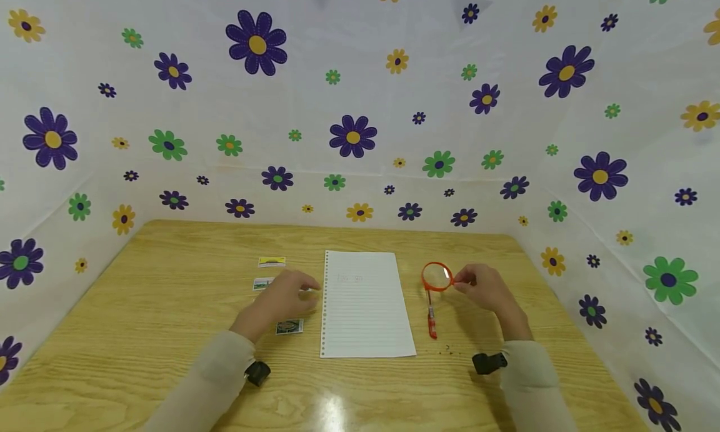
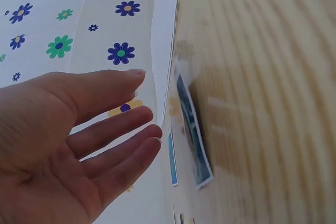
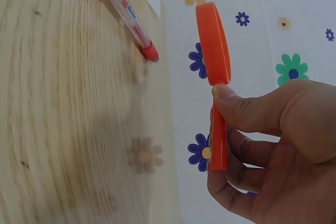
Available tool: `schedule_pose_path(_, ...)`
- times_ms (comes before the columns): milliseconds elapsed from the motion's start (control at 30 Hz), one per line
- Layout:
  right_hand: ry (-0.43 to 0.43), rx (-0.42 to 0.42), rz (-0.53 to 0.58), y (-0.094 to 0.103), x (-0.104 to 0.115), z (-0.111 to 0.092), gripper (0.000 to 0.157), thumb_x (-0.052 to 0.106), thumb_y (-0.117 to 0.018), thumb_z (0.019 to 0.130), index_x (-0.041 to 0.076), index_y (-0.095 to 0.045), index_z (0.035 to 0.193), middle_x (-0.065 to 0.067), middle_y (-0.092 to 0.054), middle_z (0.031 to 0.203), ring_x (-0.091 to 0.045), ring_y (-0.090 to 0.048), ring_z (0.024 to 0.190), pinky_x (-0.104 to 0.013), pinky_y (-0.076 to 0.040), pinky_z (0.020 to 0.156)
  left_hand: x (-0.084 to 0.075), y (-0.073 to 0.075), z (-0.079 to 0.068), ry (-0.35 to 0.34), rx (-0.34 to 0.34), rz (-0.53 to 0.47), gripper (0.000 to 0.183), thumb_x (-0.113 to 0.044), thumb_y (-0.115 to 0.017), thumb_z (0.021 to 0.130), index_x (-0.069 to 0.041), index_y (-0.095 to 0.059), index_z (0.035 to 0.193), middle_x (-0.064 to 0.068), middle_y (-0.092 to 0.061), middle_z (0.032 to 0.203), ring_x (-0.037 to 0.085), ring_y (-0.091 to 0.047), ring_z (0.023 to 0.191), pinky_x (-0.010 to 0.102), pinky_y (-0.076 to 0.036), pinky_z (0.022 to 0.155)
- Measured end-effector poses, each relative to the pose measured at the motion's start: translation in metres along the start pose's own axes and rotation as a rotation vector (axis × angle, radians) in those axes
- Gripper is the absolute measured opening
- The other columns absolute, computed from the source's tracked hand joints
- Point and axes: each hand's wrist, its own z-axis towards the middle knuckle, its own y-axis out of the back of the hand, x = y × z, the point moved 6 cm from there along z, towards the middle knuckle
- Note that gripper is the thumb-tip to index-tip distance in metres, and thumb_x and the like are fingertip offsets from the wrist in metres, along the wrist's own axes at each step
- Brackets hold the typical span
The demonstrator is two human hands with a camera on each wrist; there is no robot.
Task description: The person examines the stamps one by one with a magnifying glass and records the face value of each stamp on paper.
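Observation:
My right hand [image 1: 485, 287] pinches the handle of an orange-rimmed magnifying glass [image 1: 437, 276] between thumb and fingers, raised off the wooden table. In the right wrist view the magnifying glass [image 3: 212, 45] appears edge-on, its handle lying along the fingers. Below it a clear pen with red ends [image 1: 431, 322] lies on the table. My left hand [image 1: 285, 294] hovers left of a lined sheet [image 1: 368, 319], fingers relaxed and holding nothing. Small picture stamps lie around that hand: a yellow one [image 1: 272, 262], a landscape one [image 1: 262, 284] and a dark one [image 1: 289, 326].
The sheet has punched holes along its left edge and faint pencil marks near its top. Small dark bits [image 1: 450, 349] are scattered on the table [image 1: 169, 332] below the pen. White flower-printed cloth [image 1: 315, 94] encloses the back and sides.

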Motion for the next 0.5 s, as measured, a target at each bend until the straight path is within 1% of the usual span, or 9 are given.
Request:
schedule_pose_path(67,-0.007,0.003,0.002,0.001,-0.002,-0.001,0.011,0.009,-0.069,0.097,-0.002,-0.072,0.097,-0.015,-0.071,0.092,-0.022,-0.060,0.081,-0.031,-0.049,0.069,-0.001,-0.002,-0.001,0.000,0.001,0.006,0.030,-0.008,-0.076,0.091,-0.003,-0.075,0.121,0.013,-0.074,0.127,0.035,-0.067,0.122,0.051,-0.055,0.103)
schedule_pose_path(133,-0.014,0.004,0.003,0.002,-0.004,-0.002,0.011,0.009,-0.069,0.097,-0.002,-0.072,0.096,-0.014,-0.070,0.091,-0.022,-0.059,0.080,-0.031,-0.049,0.069,-0.004,-0.005,-0.002,-0.012,0.007,0.028,0.031,-0.009,-0.077,0.091,-0.005,-0.076,0.121,0.011,-0.074,0.126,0.032,-0.069,0.115,0.048,-0.056,0.098)
schedule_pose_path(200,-0.013,0.000,0.000,0.003,-0.006,-0.003,0.011,0.009,-0.069,0.097,-0.002,-0.072,0.096,-0.015,-0.071,0.091,-0.021,-0.059,0.079,-0.031,-0.048,0.068,-0.006,-0.008,-0.003,-0.025,0.014,0.060,0.031,-0.011,-0.078,0.090,-0.006,-0.076,0.120,0.010,-0.075,0.126,0.030,-0.069,0.114,0.048,-0.056,0.097)
schedule_pose_path(300,-0.013,-0.006,-0.011,0.005,-0.008,-0.004,0.012,0.010,-0.069,0.097,-0.002,-0.072,0.097,-0.015,-0.071,0.091,-0.021,-0.060,0.080,-0.031,-0.048,0.069,-0.010,-0.012,-0.004,-0.040,0.038,0.093,0.033,-0.016,-0.080,0.089,-0.006,-0.077,0.120,0.009,-0.075,0.125,0.030,-0.069,0.115,0.050,-0.053,0.105)
schedule_pose_path(367,-0.010,-0.008,-0.017,0.006,-0.009,-0.004,0.013,0.010,-0.069,0.097,-0.003,-0.072,0.097,-0.016,-0.071,0.092,-0.022,-0.061,0.081,-0.032,-0.049,0.069,-0.013,-0.013,-0.006,-0.049,0.048,0.100,0.034,-0.018,-0.082,0.088,-0.006,-0.077,0.120,0.009,-0.075,0.124,0.031,-0.067,0.122,0.052,-0.050,0.109)
schedule_pose_path(467,-0.008,-0.008,-0.019,0.007,-0.011,-0.004,0.013,0.009,-0.070,0.097,-0.003,-0.072,0.097,-0.017,-0.072,0.092,-0.022,-0.061,0.081,-0.033,-0.049,0.069,-0.017,-0.017,-0.007,-0.043,0.062,0.111,0.036,-0.019,-0.083,0.087,-0.006,-0.077,0.119,0.009,-0.076,0.123,0.031,-0.067,0.122,0.052,-0.049,0.110)
schedule_pose_path(500,-0.006,-0.009,-0.020,0.008,-0.012,-0.004,0.013,0.009,-0.070,0.097,-0.003,-0.072,0.096,-0.017,-0.072,0.091,-0.022,-0.061,0.081,-0.033,-0.049,0.069,-0.018,-0.017,-0.008,-0.038,0.065,0.111,0.036,-0.019,-0.084,0.086,-0.006,-0.077,0.119,0.009,-0.075,0.123,0.031,-0.067,0.121,0.050,-0.052,0.107)
